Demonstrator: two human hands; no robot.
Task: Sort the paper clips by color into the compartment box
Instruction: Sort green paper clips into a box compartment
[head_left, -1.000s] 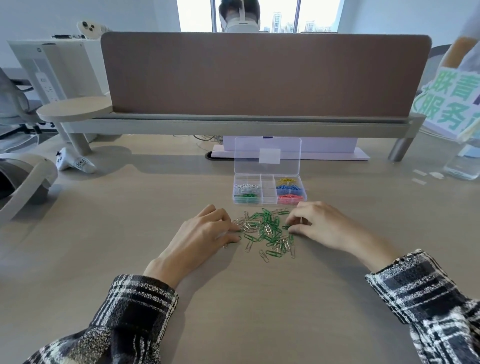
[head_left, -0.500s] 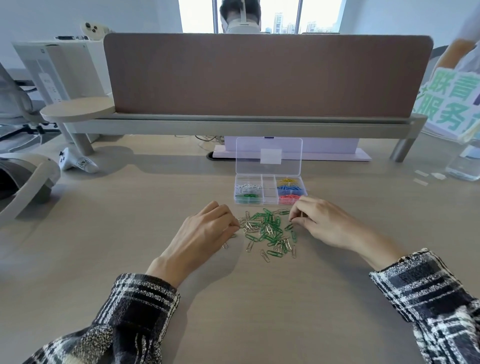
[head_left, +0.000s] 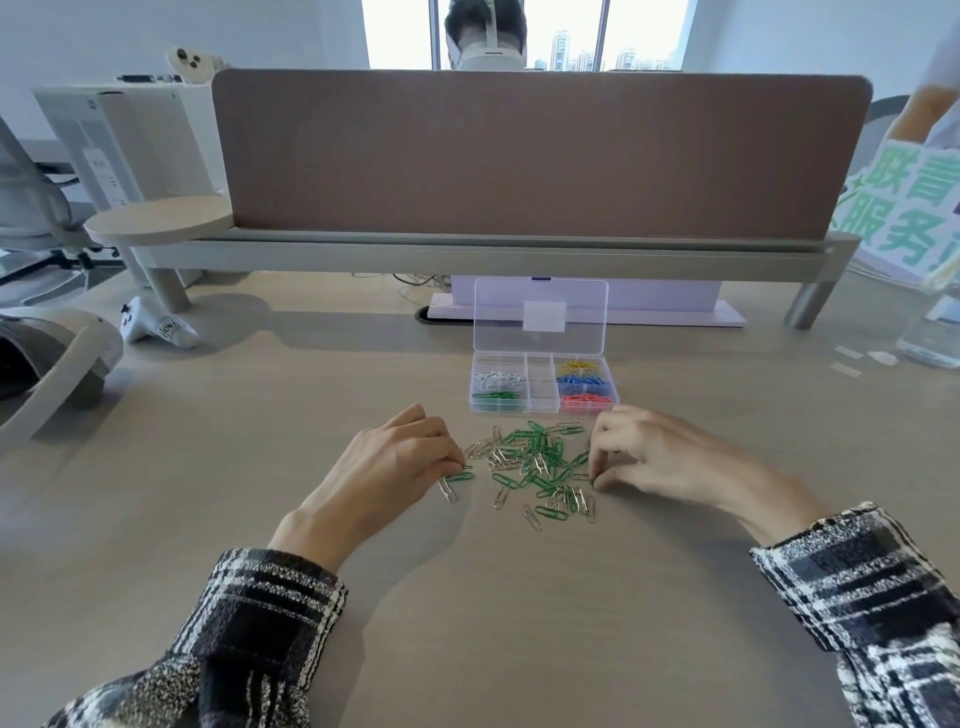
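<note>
A loose pile of green and silver paper clips (head_left: 535, 465) lies on the desk in front of the clear compartment box (head_left: 541, 387), whose lid stands open. The box holds white clips (head_left: 496, 378) and green clips (head_left: 496, 396) on its left. Yellow (head_left: 576, 366), blue (head_left: 582, 382) and red clips (head_left: 587, 400) fill its right side. My left hand (head_left: 384, 470) rests at the pile's left edge, curled fingertips on a green clip (head_left: 461, 476). My right hand (head_left: 660, 457) pinches a clip (head_left: 592, 479) between thumb and forefinger at the pile's right edge.
A brown divider screen (head_left: 540, 156) on a raised shelf runs across the back. A white controller (head_left: 156, 327) and a headset (head_left: 47, 358) lie at the left. A clear bottle (head_left: 930, 338) stands at the right. A person sits behind the screen.
My right hand has shifted from the pile's upper right edge down to its lower right edge, fingers now pinched together. My left hand has stayed at the left edge.
</note>
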